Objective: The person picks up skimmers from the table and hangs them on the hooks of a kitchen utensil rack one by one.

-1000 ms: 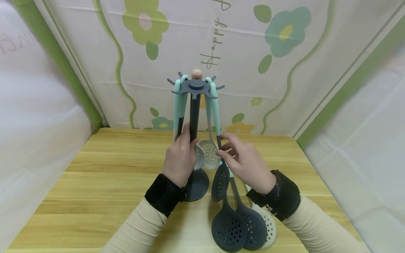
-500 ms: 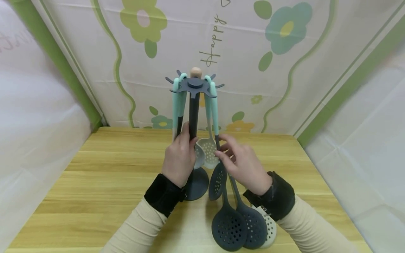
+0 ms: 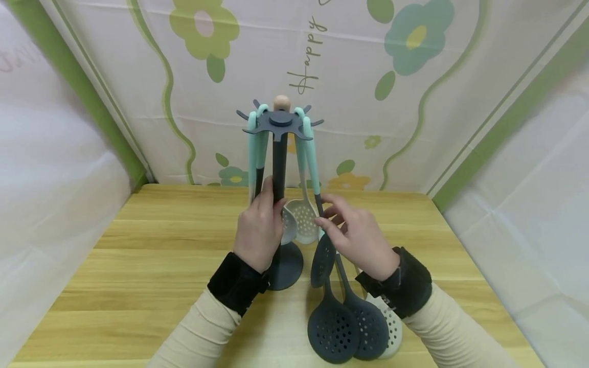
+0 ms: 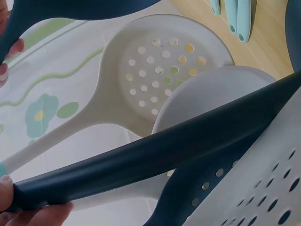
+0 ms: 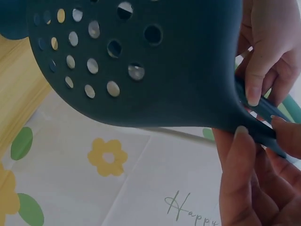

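My left hand (image 3: 259, 230) grips the dark post (image 3: 279, 158) of an upright utensil stand with a round base (image 3: 291, 266) and a hooked top (image 3: 280, 120). A dark skimmer (image 3: 323, 263) hangs by its mint handle (image 3: 310, 158) from a hook on the right side. My right hand (image 3: 359, 235) pinches this skimmer's neck between thumb and fingers; its perforated head (image 5: 188, 70) fills much of the right wrist view. Behind it hang a beige skimmer (image 3: 303, 217) and a pale ladle (image 3: 289, 227). More mint handles (image 3: 252, 148) hang on the left, their lower ends partly hidden.
Two dark skimmers (image 3: 333, 332) and a white one (image 3: 393, 327) lie overlapped on the wooden table (image 3: 161, 276) at front right, handles partly behind my right hand. Mint handle ends (image 4: 240, 23) show on the table in the left wrist view. A flowered cloth (image 3: 257, 41) stands behind.
The hanging skimmer's head swings slightly left, then back right, with my right hand on its neck. My left hand keeps its grip on the post. The head view shifts slightly.
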Tool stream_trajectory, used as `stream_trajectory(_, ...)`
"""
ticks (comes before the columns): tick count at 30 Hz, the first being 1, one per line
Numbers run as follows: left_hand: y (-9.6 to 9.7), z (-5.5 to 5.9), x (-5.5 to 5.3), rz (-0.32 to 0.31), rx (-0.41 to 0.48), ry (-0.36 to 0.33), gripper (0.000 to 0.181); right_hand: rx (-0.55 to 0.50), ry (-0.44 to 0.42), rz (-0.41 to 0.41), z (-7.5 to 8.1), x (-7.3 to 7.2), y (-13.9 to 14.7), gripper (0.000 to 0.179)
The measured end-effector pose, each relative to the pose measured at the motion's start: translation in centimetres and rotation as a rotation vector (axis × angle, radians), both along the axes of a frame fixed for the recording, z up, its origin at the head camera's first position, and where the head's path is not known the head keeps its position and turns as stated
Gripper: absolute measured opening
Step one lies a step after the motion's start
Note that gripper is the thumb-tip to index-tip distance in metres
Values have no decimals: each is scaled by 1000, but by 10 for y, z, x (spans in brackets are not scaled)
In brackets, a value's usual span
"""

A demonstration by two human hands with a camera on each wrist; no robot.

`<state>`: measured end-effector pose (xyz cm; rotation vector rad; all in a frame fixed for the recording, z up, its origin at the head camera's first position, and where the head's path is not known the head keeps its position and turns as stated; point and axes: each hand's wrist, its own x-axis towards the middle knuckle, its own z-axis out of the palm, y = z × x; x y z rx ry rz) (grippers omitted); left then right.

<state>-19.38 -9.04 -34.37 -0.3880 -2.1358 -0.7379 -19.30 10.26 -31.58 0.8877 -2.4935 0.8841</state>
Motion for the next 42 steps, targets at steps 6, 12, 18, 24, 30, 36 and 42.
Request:
stream_trajectory(6,0,1,0,-4,4,-17,38,-1,19,-16,-1,-5,-1,36)
stream_trajectory(12,0,1,0,-6,8,-30,36,-14,20,-40,-3,-9,-3,36)
stream_trajectory(18,0,2,0,-11,13,-49,34,-32,7,-59,-6,-12,-7,37)
stream_trajectory(24,0,2,-1,-14,12,-60,33,-69,-12,-45,-9,-15,-8,36)
stream_trajectory(30,1,1,-1,1,6,-45,37,-141,-46,-18,-14,-17,-8,33)
stream_trajectory(36,2,0,0,-1,6,-31,39,-223,-53,-3,-23,-17,-6,29)
stream_trajectory(42,2,1,0,-8,16,-38,37,-297,-37,36,-31,-17,-1,27)
